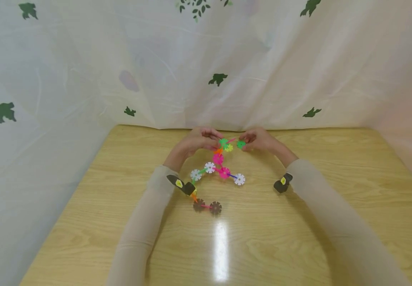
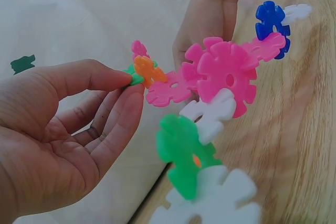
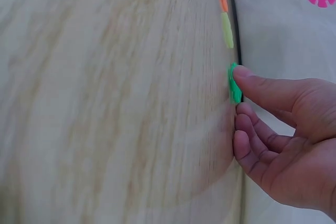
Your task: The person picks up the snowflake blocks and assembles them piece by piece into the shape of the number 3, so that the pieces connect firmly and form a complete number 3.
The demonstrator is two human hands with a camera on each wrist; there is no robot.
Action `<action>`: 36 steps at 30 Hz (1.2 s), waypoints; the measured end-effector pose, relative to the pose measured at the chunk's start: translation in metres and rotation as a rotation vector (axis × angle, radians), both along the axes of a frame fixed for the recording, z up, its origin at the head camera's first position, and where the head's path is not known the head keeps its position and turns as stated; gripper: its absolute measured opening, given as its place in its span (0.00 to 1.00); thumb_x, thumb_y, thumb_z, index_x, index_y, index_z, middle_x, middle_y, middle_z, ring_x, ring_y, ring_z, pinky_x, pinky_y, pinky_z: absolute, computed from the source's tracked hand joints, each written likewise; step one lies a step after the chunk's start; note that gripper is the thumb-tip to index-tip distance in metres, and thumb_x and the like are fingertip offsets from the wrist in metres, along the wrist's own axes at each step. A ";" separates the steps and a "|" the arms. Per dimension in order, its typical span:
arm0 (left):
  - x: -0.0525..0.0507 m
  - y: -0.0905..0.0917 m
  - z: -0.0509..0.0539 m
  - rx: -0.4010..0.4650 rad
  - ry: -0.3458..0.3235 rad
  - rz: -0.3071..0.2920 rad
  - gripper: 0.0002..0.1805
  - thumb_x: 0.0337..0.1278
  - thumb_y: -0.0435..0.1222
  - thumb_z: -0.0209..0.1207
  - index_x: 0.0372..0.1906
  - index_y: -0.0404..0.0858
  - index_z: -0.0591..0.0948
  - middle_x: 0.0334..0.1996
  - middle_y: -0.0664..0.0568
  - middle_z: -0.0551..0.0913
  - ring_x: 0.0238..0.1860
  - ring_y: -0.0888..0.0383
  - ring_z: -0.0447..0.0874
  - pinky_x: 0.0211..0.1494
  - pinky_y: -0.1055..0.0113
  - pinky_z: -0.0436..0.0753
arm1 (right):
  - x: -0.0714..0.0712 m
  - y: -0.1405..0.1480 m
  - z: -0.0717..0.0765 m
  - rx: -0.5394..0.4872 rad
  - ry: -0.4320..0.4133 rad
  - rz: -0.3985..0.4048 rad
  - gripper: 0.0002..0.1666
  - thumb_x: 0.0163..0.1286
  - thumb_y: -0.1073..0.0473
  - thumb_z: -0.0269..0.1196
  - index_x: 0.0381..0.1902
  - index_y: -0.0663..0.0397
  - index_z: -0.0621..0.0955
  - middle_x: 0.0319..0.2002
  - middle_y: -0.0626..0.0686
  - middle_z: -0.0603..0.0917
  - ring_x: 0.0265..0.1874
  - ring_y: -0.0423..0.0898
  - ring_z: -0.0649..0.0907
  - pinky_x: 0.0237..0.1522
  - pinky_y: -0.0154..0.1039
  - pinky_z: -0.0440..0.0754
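Observation:
A chain of notched plastic snowflake discs, in pink [image 1: 224,172], white [image 1: 210,167], green, orange, blue and brown [image 1: 215,208], hangs together above the table. My left hand [image 1: 200,141] pinches a green disc [image 1: 223,143] near the chain's far end between thumb and fingertips; in the left wrist view that green disc [image 2: 135,75] is mostly hidden by the fingertips. To its right, my right hand [image 1: 257,140] pinches a separate green disc [image 1: 241,144], seen edge-on in the right wrist view as a thin green disc [image 3: 235,84]. A small gap lies between this disc and the chain.
The wooden table [image 1: 281,242] spreads beneath both arms. Behind its far edge hangs a pale curtain [image 1: 177,79] with dark green bird shapes. A black camera [image 1: 282,183] is strapped at the right wrist, another black camera [image 1: 181,184] at the left.

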State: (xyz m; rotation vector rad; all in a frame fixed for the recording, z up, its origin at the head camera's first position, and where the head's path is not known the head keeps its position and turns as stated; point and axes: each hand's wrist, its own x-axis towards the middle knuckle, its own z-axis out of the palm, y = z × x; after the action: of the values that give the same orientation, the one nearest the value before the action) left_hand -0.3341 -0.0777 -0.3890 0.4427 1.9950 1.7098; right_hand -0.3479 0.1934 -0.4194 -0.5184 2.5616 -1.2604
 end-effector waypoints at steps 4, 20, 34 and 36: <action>0.000 0.000 0.001 -0.005 -0.001 0.001 0.16 0.62 0.24 0.60 0.55 0.27 0.81 0.36 0.50 0.83 0.36 0.59 0.86 0.46 0.66 0.89 | 0.000 0.001 0.002 0.003 -0.009 0.013 0.25 0.62 0.72 0.71 0.57 0.76 0.80 0.44 0.69 0.83 0.46 0.57 0.80 0.36 0.24 0.76; -0.001 -0.002 0.001 0.012 0.005 -0.007 0.16 0.58 0.23 0.62 0.52 0.29 0.82 0.36 0.52 0.84 0.34 0.60 0.86 0.44 0.68 0.88 | -0.006 0.004 -0.003 0.048 0.024 0.037 0.22 0.64 0.69 0.71 0.55 0.71 0.83 0.39 0.62 0.82 0.40 0.47 0.78 0.38 0.26 0.76; -0.001 -0.002 -0.001 0.025 0.017 -0.017 0.18 0.58 0.23 0.63 0.54 0.27 0.81 0.36 0.50 0.83 0.35 0.59 0.86 0.45 0.68 0.88 | 0.004 0.003 -0.004 0.017 0.018 -0.007 0.18 0.59 0.73 0.72 0.47 0.71 0.82 0.39 0.66 0.84 0.41 0.56 0.82 0.36 0.28 0.78; -0.001 -0.002 -0.001 0.029 0.021 -0.020 0.18 0.58 0.23 0.62 0.54 0.27 0.81 0.36 0.50 0.83 0.36 0.58 0.86 0.46 0.68 0.88 | 0.006 0.002 -0.004 0.013 0.010 -0.011 0.17 0.60 0.73 0.72 0.47 0.71 0.81 0.40 0.67 0.85 0.43 0.58 0.84 0.37 0.29 0.79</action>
State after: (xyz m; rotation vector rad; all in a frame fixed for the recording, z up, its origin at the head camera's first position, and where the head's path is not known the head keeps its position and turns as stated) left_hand -0.3347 -0.0796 -0.3895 0.4906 1.9755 1.7312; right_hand -0.3422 0.1959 -0.4238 -0.5102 2.5820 -1.2466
